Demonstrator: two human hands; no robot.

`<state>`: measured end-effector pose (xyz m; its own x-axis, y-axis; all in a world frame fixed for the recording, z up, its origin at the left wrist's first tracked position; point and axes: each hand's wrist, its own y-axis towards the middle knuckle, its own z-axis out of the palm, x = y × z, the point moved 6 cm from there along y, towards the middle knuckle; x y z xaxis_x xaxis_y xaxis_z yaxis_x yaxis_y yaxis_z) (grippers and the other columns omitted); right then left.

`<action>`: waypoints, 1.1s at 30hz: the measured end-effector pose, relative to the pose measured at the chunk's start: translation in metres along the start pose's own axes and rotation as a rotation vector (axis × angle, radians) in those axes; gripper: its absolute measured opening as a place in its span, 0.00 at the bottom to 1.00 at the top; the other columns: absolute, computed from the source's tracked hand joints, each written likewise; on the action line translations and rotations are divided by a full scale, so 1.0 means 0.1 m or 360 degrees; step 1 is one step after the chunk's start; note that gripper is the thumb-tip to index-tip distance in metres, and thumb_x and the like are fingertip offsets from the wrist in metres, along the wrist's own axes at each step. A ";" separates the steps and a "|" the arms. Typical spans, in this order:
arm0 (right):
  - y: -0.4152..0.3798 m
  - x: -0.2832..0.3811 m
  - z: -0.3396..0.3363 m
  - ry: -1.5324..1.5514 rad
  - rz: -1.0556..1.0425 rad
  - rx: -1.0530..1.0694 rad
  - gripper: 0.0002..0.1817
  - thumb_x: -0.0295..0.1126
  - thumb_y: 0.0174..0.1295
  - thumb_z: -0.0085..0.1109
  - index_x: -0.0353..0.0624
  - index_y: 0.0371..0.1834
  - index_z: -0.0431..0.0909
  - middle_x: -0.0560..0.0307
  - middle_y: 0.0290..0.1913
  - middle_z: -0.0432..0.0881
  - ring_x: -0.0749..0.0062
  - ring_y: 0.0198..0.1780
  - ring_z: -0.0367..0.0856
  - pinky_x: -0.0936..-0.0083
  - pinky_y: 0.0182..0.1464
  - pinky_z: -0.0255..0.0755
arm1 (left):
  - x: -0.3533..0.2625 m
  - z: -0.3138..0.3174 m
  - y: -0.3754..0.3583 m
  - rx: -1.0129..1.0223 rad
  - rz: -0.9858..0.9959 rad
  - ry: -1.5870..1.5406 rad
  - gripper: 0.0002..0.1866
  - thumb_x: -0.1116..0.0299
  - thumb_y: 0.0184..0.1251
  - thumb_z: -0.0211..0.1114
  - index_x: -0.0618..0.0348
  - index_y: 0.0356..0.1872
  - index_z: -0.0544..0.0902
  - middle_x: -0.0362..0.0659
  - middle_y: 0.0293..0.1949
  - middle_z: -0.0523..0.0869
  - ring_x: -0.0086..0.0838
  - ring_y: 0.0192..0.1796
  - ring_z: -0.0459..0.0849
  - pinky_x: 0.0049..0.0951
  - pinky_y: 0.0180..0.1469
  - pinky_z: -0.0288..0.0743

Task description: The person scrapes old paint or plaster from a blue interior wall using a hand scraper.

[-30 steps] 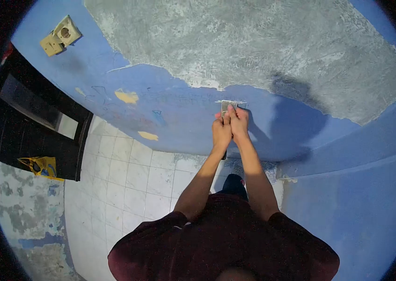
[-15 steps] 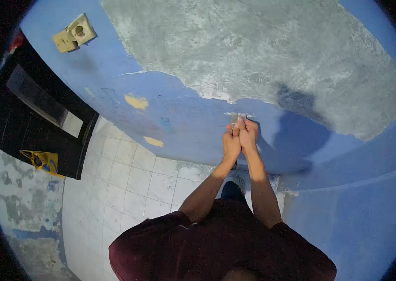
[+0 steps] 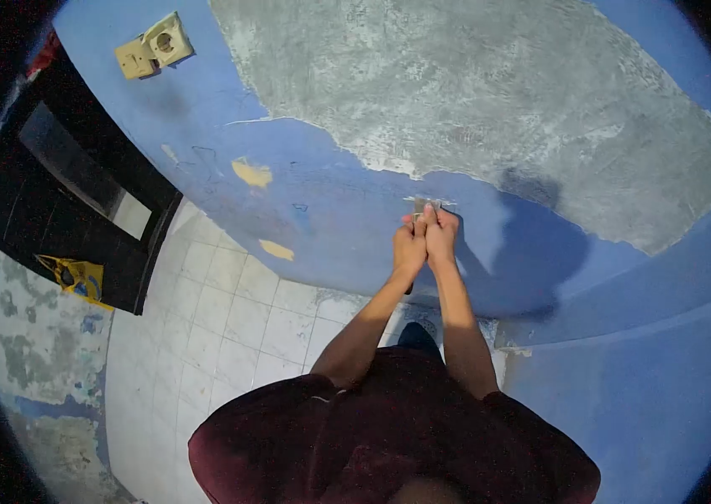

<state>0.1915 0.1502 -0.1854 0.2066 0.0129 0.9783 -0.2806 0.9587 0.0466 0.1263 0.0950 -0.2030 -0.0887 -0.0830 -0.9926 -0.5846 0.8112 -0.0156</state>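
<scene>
Both my hands are closed together, side by side, around a paint scraper held low against the blue wall [image 3: 355,218]. My left hand [image 3: 408,250] wraps the handle, whose dark end shows beneath that wrist. Pressed close beside it, my right hand [image 3: 441,238] has its thumb pointing up along the tool. The scraper's flat metal blade [image 3: 421,206] touches the wall at a short whitish scraped mark, and the fingers cover most of the rest. Just above lies a large bare grey plaster area [image 3: 456,92] with a ragged paint edge.
A loose double wall socket [image 3: 154,49] is at upper left. Yellowish patches [image 3: 252,173] mark the paint. On the left stand a dark door [image 3: 61,185] and a yellow bag [image 3: 78,277]. White floor tiles [image 3: 242,323] lie below, and another wall [image 3: 650,370] runs along the right.
My view has shifted slightly. Both hands stay on the scraper at the same wall spot, now tilted a little, with the dark handle end showing more below my left wrist.
</scene>
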 end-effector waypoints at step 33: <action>-1.10 0.26 -1.77 -0.0988 -0.0084 -0.0465 0.25 0.46 0.71 0.49 0.29 0.42 0.81 0.49 0.34 0.86 0.69 0.37 0.85 0.73 0.40 0.78 | -0.08 0.93 -0.24 -0.0046 -0.0519 -0.1796 0.30 0.39 0.71 0.48 0.55 0.19 0.63 0.37 0.11 0.62 0.23 0.09 0.60 0.24 0.10 0.50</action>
<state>0.3936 0.0952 -0.2005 -0.3866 -0.1174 0.9148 -0.0027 0.9920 0.1262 0.2161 0.1298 -0.2061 0.8251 0.2875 -0.4864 -0.4668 0.8318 -0.3002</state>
